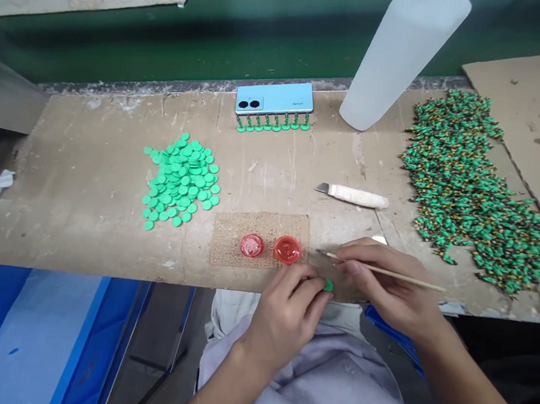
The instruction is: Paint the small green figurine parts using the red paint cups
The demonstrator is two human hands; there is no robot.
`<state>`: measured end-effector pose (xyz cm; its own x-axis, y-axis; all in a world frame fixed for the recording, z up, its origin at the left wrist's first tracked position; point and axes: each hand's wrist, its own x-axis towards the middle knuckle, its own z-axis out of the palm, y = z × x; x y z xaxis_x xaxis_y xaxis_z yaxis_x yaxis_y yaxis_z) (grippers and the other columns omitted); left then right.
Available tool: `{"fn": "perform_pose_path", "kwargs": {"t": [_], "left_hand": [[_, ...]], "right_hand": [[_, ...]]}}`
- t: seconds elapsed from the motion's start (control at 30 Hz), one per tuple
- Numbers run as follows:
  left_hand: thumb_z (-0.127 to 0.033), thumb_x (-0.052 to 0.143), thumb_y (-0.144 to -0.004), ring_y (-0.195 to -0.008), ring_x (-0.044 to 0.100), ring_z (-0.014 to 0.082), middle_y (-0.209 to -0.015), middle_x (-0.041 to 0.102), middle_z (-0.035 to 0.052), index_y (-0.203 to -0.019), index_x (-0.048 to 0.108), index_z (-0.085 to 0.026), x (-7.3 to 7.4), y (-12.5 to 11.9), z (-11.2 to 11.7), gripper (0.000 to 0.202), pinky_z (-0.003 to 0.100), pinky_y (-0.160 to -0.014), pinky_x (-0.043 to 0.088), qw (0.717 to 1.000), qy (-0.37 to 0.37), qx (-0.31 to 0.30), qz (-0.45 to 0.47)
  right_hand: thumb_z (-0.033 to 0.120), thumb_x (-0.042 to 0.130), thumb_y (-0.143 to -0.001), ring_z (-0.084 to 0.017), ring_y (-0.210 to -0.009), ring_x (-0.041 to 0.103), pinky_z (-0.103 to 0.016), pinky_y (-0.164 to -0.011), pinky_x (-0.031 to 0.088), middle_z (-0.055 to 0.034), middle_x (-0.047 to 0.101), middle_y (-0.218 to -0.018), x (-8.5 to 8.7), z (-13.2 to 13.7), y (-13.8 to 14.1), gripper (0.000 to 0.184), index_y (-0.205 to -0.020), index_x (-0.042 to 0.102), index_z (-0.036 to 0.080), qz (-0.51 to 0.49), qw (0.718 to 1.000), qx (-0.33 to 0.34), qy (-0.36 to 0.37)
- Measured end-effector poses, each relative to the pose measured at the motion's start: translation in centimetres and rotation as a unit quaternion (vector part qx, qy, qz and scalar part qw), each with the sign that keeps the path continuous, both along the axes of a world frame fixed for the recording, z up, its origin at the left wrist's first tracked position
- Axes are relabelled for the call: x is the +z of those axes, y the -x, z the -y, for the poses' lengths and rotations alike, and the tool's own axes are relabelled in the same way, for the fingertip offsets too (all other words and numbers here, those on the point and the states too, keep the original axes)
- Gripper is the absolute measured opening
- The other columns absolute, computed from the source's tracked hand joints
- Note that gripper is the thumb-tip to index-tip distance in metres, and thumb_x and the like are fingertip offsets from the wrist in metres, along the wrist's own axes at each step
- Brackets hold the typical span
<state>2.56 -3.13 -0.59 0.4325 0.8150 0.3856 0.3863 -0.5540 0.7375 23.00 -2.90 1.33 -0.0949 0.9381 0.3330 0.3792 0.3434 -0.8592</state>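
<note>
The left hand (288, 306) is pinching a small green disc (327, 284) between thumb and fingertips at the near edge of the surface (84, 183), its grip narrow and closed on the disc's rim. The right hand (387, 283) is holding a thin wooden stick (383, 271) in a pen-like grip. The stick's long axis is running from lower right to upper left, its tip (321, 252) lying just above and slightly beyond the disc, apart from it. The disc is therefore sitting below and a little right of the tip, between the two hands, the left hand touching it and the right hand just beside it. The disc is appearing as a flat, round, bright green piece, mostly hidden by the fingers; its face cannot be made out.

Two red caps (271, 247) are resting on a cork mat (234, 231) just beyond the hands. A pile of green discs (179, 180) is lying farther back on the left, and a heap of small green figures (472, 193) on the right. A wrapped knife (353, 194), a phone (273, 99) with a row of assembled pieces (272, 124) before it, and a white bottle (402, 40) are standing well apart from the hands.
</note>
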Motion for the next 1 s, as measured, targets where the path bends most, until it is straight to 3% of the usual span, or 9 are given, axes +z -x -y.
{"fn": "perform_pose_path", "kwargs": {"t": [0.17,0.43,0.57,0.7,0.83,1.0], "left_hand": [[-0.013,0.066,-0.100,-0.091,0.067,0.0189,-0.101,0.072,0.0072,-0.106,0.069,-0.015,0.0,0.0,0.0,0.007,0.034,-0.082,0.061,1.000,0.007,-0.002,-0.001],[-0.012,0.067,-0.100,-0.091,0.067,0.0187,-0.101,0.071,0.0073,-0.106,0.069,-0.015,-0.2,0.0,0.0,0.007,0.033,-0.082,0.061,1.000,0.006,-0.001,0.007],[-0.014,0.066,-0.101,-0.091,0.068,0.0187,-0.100,0.071,0.0073,-0.107,0.069,-0.017,-0.2,0.0,0.1,0.007,0.034,-0.083,0.062,1.000,0.002,0.002,0.005],[-0.014,0.066,-0.101,-0.091,0.068,0.0185,-0.100,0.071,0.0072,-0.106,0.069,-0.016,-0.2,0.0,0.0,0.006,0.034,-0.083,0.062,1.000,-0.001,0.001,0.002],[-0.013,0.066,-0.101,-0.090,0.067,0.0183,-0.099,0.071,0.0070,-0.105,0.068,-0.016,0.0,-0.1,-0.1,0.006,0.034,-0.081,0.061,1.000,-0.005,-0.002,0.002],[-0.010,0.069,-0.099,-0.090,0.067,0.0182,-0.099,0.070,0.0068,-0.105,0.068,-0.015,0.1,-0.1,-0.1,0.007,0.033,-0.081,0.060,1.000,-0.002,-0.001,0.001]], "right_hand": [[0.012,0.061,-0.099,-0.017,-0.078,0.073,-0.026,-0.066,0.058,-0.0037,0.075,-0.090,0.3,-0.9,0.9,0.016,-0.107,0.070,0.022,0.039,0.999,0.020,0.000],[0.013,0.060,-0.100,-0.017,-0.086,0.069,-0.028,-0.071,0.057,-0.0041,0.071,-0.095,-0.2,-0.6,0.1,0.015,-0.109,0.067,0.023,0.035,0.999,0.033,0.000],[0.013,0.061,-0.099,-0.020,-0.091,0.069,-0.031,-0.073,0.058,-0.0063,0.070,-0.099,-0.3,0.5,-1.2,0.021,-0.113,0.072,0.024,-0.011,1.000,0.004,0.000],[0.011,0.065,-0.097,-0.021,-0.083,0.071,-0.033,-0.066,0.059,-0.0073,0.073,-0.095,-0.3,2.5,-1.9,0.021,-0.111,0.075,0.024,-0.054,0.998,-0.033,0.021],[0.012,0.063,-0.098,-0.019,-0.067,0.069,-0.032,-0.056,0.056,-0.0039,0.071,-0.077,-0.9,4.2,-0.9,0.014,-0.103,0.072,0.021,-0.095,0.991,-0.090,-0.024],[0.013,0.058,-0.100,-0.018,-0.065,0.068,-0.030,-0.055,0.054,-0.0030,0.069,-0.076,-2.1,4.8,0.8,0.012,-0.101,0.067,0.021,-0.085,0.994,-0.062,-0.026]]}}
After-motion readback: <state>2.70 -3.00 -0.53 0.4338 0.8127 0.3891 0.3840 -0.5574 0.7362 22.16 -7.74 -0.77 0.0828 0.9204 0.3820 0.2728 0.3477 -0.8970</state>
